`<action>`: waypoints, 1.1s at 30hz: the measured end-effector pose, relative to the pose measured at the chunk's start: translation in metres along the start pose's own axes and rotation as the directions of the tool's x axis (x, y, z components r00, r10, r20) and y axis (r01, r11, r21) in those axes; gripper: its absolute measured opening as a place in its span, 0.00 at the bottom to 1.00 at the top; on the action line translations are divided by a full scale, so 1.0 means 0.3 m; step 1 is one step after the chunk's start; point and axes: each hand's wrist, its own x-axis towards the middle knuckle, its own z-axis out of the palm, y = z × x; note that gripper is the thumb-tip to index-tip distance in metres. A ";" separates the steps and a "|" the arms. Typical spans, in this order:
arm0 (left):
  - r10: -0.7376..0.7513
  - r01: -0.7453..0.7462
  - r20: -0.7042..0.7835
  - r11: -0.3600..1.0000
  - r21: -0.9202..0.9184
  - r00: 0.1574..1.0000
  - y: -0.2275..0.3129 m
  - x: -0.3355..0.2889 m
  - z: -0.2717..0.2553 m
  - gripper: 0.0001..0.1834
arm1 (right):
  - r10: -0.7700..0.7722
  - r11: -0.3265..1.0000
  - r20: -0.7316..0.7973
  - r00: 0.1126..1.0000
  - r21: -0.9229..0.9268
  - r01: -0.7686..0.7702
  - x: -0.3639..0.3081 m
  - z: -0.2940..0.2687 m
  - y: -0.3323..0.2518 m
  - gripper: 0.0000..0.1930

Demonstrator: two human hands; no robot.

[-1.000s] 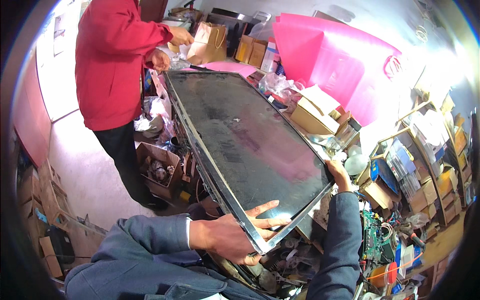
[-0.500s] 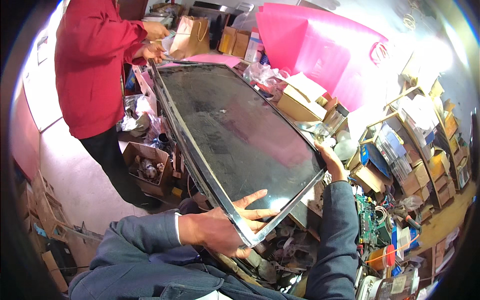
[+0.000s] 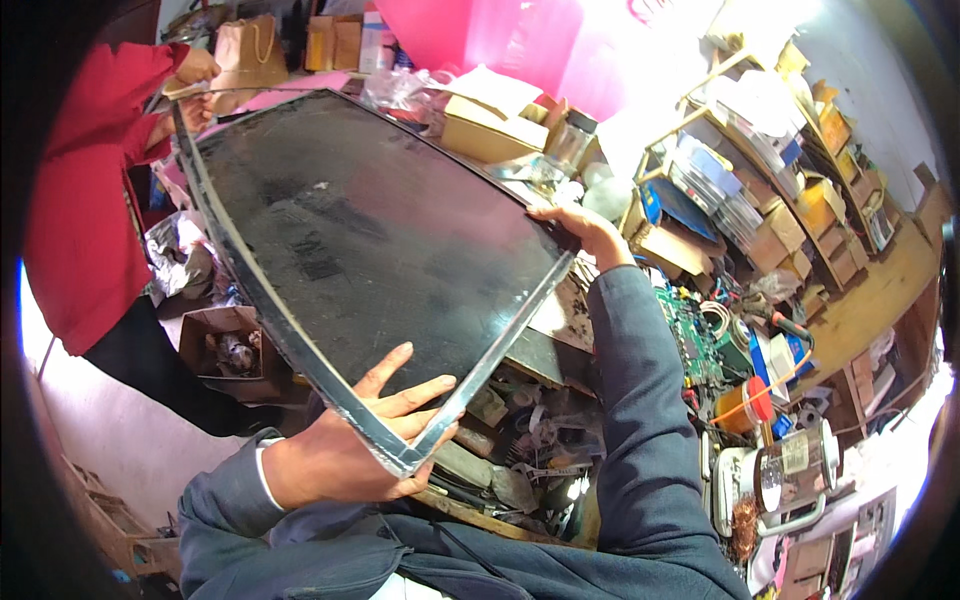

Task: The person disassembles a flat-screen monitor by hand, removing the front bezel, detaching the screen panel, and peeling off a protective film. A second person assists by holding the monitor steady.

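Note:
A large flat screen panel (image 3: 370, 240), dark and dusty with a silvery frame, slopes in front of me. My left hand (image 3: 340, 450) grips its nearest corner, with the fingers spread over the glass and the thumb under the frame. At the right corner, my right hand (image 3: 590, 235) holds the edge; its fingertips are partly hidden. By the far left corner is a co-worker in a red jacket (image 3: 85, 200), whose hands (image 3: 197, 70) are near the frame. Whether they touch it I cannot tell.
Beneath the panel lies a cluttered bench with loose parts (image 3: 540, 440). Cardboard boxes (image 3: 490, 130) stand behind it. On the right are a green circuit board (image 3: 688, 335), an orange jar (image 3: 742, 405) and shelving (image 3: 770, 170). An open carton (image 3: 225, 345) sits on the floor.
The view has turned rightward, so the panel, both hands and the co-worker appear farther left. Both my hands keep their hold on the panel's corners.

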 end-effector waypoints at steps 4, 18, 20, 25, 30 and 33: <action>0.034 -0.033 0.022 0.999 -0.028 0.999 0.002 0.007 -0.003 0.23 | -0.177 0.970 0.037 0.983 0.175 0.168 0.087 -0.056 0.108 0.17; -0.009 0.008 -0.005 0.994 -0.107 1.000 -0.031 0.023 -0.041 0.31 | -0.384 0.734 -0.063 0.921 -0.626 0.263 0.105 -0.049 0.112 0.29; -0.057 0.052 -0.028 0.988 -0.143 0.998 -0.044 0.010 -0.072 0.37 | -0.380 0.641 -0.002 0.925 -0.722 0.261 0.114 -0.044 0.078 0.29; -0.003 -0.008 0.082 0.990 0.141 0.997 -0.093 -0.030 -0.048 0.38 | -0.509 0.590 -0.106 0.854 -0.766 0.257 0.122 -0.021 0.098 0.29; 0.094 -0.093 0.009 0.950 0.297 0.995 -0.112 -0.047 -0.022 0.20 | -0.551 0.631 -0.239 0.800 -0.746 0.212 0.123 -0.004 0.047 0.30; 0.094 -0.082 -0.034 0.960 0.266 0.995 -0.120 -0.069 0.009 0.21 | -0.540 0.562 -0.237 0.808 -0.816 0.137 0.142 -0.094 0.030 0.31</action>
